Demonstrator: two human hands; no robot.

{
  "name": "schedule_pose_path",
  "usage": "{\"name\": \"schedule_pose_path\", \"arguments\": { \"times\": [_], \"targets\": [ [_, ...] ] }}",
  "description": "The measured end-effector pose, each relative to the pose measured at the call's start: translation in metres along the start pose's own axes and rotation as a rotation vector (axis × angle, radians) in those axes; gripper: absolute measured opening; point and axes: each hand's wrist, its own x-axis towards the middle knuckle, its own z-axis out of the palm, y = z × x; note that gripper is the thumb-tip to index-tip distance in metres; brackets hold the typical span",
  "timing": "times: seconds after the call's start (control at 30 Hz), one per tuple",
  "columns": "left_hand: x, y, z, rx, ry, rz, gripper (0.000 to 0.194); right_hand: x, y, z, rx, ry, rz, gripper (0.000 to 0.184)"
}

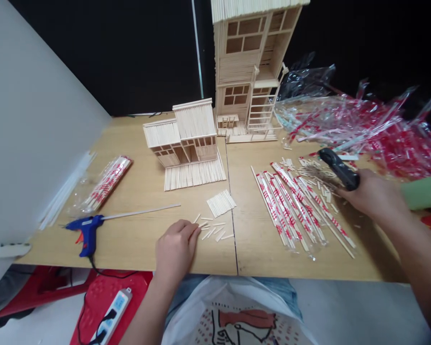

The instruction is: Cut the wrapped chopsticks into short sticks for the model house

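Note:
My left hand rests on the table, thumb and forefinger pinched on a short wooden stick. Beside its fingertips lie several loose short sticks, and just beyond them is a small flat panel of sticks set side by side. At the right, my right hand is closed around a black-handled tool, whose working end I cannot make out. Cut stick pieces are scattered beneath it. Wrapped chopsticks in red-and-white sleeves lie between my hands.
A small stick house and a taller one stand at the back. Crumpled wrappers pile up at the right. A blue glue gun, its cord hanging over the edge, and a chopstick bundle lie left. A power strip sits below.

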Motion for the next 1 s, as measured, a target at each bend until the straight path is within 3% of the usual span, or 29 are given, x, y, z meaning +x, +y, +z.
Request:
{"name": "schedule_pose_path", "arguments": {
  "times": [0.07,0.13,0.27,0.37,0.43,0.63,1.0],
  "targets": [
    [0.001,-0.002,-0.002,-0.07,0.029,-0.007,0.02,-0.009,-0.02,-0.01,-0.121,0.146,0.103,0.031],
    [0.003,0.001,-0.003,-0.205,0.084,-0.007,0.019,-0.024,-0.05,-0.019,-0.085,0.134,0.116,0.023],
    [0.013,0.026,-0.001,-0.589,0.155,0.029,0.013,-0.064,-0.124,-0.019,0.361,-0.149,0.101,0.027],
    [0.025,0.051,0.003,-0.808,0.105,0.05,0.011,-0.088,-0.173,-0.006,0.573,-0.404,-0.021,0.025],
    [0.032,0.063,0.006,-0.895,0.049,0.052,0.01,-0.096,-0.194,0.003,0.658,-0.482,-0.081,0.02],
    [0.038,0.07,0.006,-0.94,-0.034,0.017,0.013,-0.097,-0.217,0.009,0.503,-0.419,-0.289,0.012],
    [0.041,0.068,0.008,-0.885,-0.063,0.005,0.014,-0.096,-0.23,0.004,0.382,-0.423,-0.404,0.017]
  ]
}}
